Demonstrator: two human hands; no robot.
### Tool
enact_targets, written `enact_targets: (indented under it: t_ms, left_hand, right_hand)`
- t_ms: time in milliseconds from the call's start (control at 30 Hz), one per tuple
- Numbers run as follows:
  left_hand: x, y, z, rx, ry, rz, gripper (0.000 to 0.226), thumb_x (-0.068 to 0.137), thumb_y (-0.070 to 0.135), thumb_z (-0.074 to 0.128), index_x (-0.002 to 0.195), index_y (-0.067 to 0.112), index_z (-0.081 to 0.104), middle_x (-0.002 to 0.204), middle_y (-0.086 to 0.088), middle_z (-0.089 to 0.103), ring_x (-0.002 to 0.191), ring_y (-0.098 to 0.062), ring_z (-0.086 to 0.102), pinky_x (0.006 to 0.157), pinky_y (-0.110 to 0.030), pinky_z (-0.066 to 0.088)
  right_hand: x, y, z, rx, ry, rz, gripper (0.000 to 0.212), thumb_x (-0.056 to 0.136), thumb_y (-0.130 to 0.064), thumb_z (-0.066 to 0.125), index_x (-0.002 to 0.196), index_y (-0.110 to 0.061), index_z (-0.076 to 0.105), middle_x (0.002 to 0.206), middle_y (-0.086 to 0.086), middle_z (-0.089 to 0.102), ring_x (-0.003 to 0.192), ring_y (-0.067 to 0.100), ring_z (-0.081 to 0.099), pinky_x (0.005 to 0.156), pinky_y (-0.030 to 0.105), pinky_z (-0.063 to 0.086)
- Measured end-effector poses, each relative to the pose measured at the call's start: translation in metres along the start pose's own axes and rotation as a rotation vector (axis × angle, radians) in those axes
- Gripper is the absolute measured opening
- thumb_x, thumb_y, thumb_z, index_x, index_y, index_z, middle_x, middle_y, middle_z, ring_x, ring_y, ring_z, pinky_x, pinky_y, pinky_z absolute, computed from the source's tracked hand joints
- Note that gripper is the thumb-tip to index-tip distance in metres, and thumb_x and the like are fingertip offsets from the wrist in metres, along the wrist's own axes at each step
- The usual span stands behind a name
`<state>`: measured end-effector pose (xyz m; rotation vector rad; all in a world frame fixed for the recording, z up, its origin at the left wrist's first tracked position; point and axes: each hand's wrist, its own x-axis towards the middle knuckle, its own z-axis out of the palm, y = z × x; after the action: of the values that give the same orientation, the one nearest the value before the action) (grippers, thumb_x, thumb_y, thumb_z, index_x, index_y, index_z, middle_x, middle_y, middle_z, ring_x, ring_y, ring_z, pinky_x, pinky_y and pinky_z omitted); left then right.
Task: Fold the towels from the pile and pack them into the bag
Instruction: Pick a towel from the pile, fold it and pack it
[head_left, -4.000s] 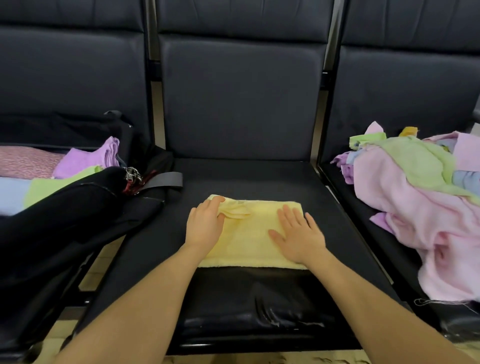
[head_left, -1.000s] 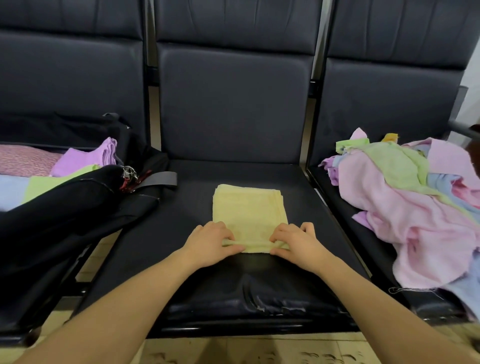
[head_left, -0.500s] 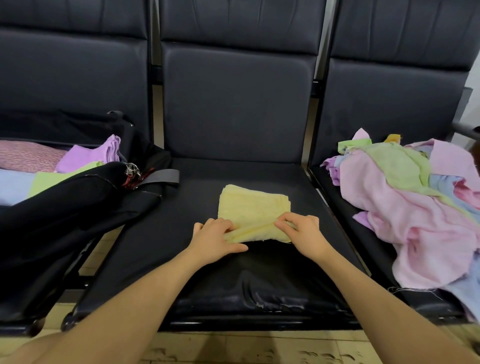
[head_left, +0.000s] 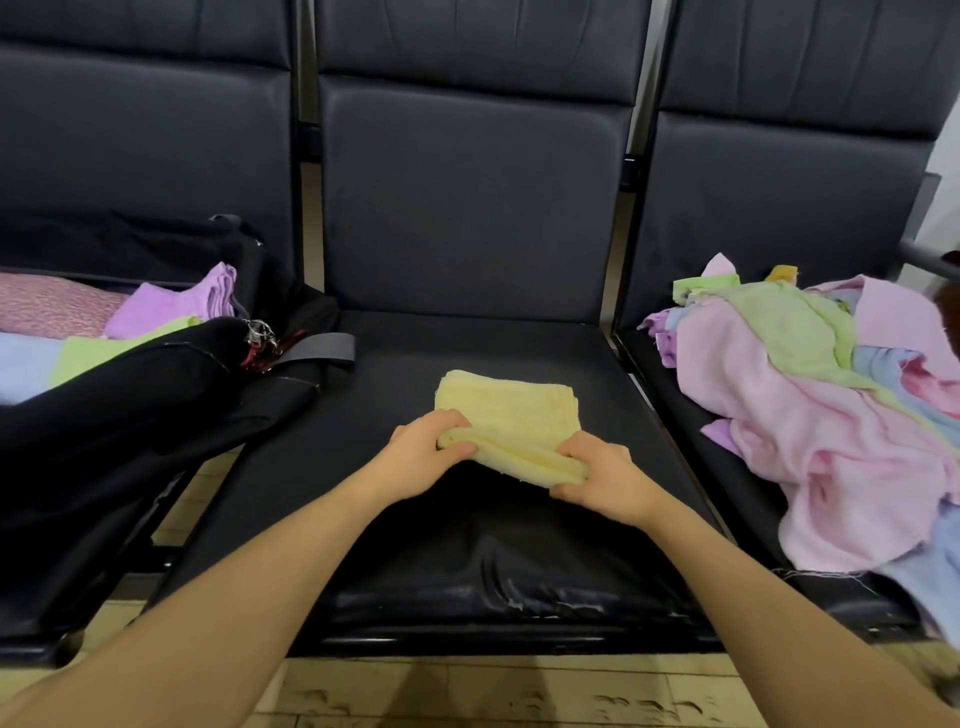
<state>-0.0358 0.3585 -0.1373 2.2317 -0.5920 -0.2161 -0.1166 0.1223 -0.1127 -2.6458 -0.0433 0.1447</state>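
On middle seat (head_left: 519, 525): yellow towel (head_left: 511, 415), folded; left hand (head_left: 418, 454) and right hand (head_left: 605, 480) pinch its near edge. Risk: layers slipping apart when lifted toward bag (head_left: 135, 410).

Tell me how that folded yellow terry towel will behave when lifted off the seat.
Probably floppy: the folded yellow terry towel already bends where the left hand and right hand pinch its near edge. Likely light, since fingertips alone raise that edge. The layers may slip open unless both ends are supported.
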Motion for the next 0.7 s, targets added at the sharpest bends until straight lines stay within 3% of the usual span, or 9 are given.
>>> enact_targets:
  t_ms: [33,133,200,300,467,567,700]
  left_hand:
    - [-0.002,0.001,0.0,0.007,-0.004,-0.006,0.002,0.092,0.043,0.054,0.093,0.044,0.052,0.102,0.011,0.058,0.103,-0.02,0.053,0.092,-0.04,0.047]
    - [-0.004,0.001,0.0,0.03,-0.003,-0.03,0.004,0.095,0.045,0.047,0.098,0.043,0.047,0.098,0.006,0.058,0.099,-0.02,0.053,0.088,-0.04,0.049]
    - [-0.004,0.005,0.0,0.047,0.022,-0.043,0.007,0.097,0.043,0.045,0.1,0.037,0.045,0.091,0.002,0.058,0.091,-0.019,0.054,0.079,-0.034,0.049]
    - [-0.002,0.014,0.003,0.056,0.121,-0.09,0.014,0.099,0.037,0.045,0.105,0.024,0.042,0.084,0.005,0.053,0.075,-0.009,0.051,0.06,-0.025,0.039]
    - [0.006,0.021,0.012,0.063,0.362,-0.151,0.019,0.099,0.035,0.045,0.111,0.021,0.04,0.089,0.003,0.057,0.083,-0.02,0.056,0.066,-0.032,0.039]
    - [0.017,0.023,0.017,0.058,0.444,-0.117,0.013,0.099,0.034,0.043,0.104,0.026,0.036,0.078,0.006,0.055,0.083,-0.025,0.058,0.068,-0.035,0.041]
    - [0.03,0.025,0.018,0.08,0.527,-0.167,0.03,0.099,0.034,0.047,0.122,0.018,0.038,0.072,0.008,0.05,0.078,-0.022,0.056,0.071,-0.035,0.042]
  right_hand:
    - [0.0,0.002,-0.001,0.08,0.039,-0.016,0.023,0.085,-0.021,0.069,0.103,-0.024,0.056,0.107,-0.006,0.051,0.102,0.011,0.042,0.099,0.027,0.034]
    - [-0.001,0.007,-0.004,0.377,0.175,-0.034,0.02,0.082,-0.006,0.07,0.087,-0.023,0.06,0.091,-0.005,0.06,0.081,0.002,0.057,0.07,0.011,0.041]
    - [0.0,0.008,-0.002,0.488,0.267,-0.031,0.018,0.083,-0.005,0.069,0.08,-0.021,0.06,0.078,-0.005,0.061,0.069,-0.002,0.055,0.064,0.014,0.042]
    - [0.007,0.009,0.005,0.505,0.353,0.0,0.012,0.087,-0.013,0.067,0.082,-0.018,0.058,0.078,-0.003,0.06,0.073,0.008,0.055,0.066,0.021,0.044]
    - [0.025,0.004,0.015,0.32,0.414,0.075,0.013,0.096,-0.029,0.053,0.099,-0.018,0.048,0.088,-0.002,0.059,0.089,0.021,0.057,0.079,0.04,0.05]
    - [0.034,-0.004,0.015,0.456,0.511,0.111,0.009,0.095,-0.027,0.053,0.102,-0.022,0.049,0.094,-0.006,0.06,0.1,0.025,0.057,0.09,0.046,0.049]
    - [0.045,-0.014,0.01,0.604,0.616,0.186,0.019,0.091,-0.022,0.059,0.11,-0.021,0.056,0.101,-0.005,0.062,0.101,0.018,0.059,0.097,0.045,0.046]
